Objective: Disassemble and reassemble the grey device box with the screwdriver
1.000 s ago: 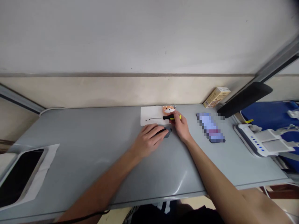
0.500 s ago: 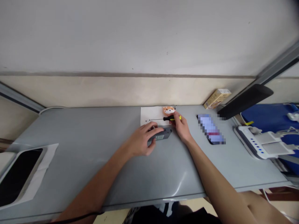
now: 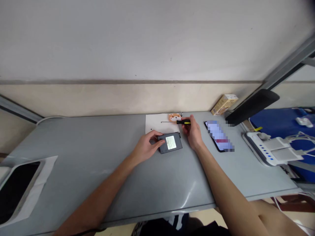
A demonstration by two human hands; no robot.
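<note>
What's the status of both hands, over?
Left hand: grip on dark box, label up. Right hand: holding screwdriver, shaft pointing left above white paper. Nothing visible between screwdriver and box.

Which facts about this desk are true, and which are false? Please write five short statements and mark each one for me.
1. The right hand holds the black and yellow screwdriver. True.
2. The left hand is gripping a phone. False: it holds the flat dark box.
3. The carton is to the right of the white sheet. True.
4. The pale label on the dark box faces down. False: it faces up.
5. The screwdriver's shaft points to the right. False: it points to the left.
</note>
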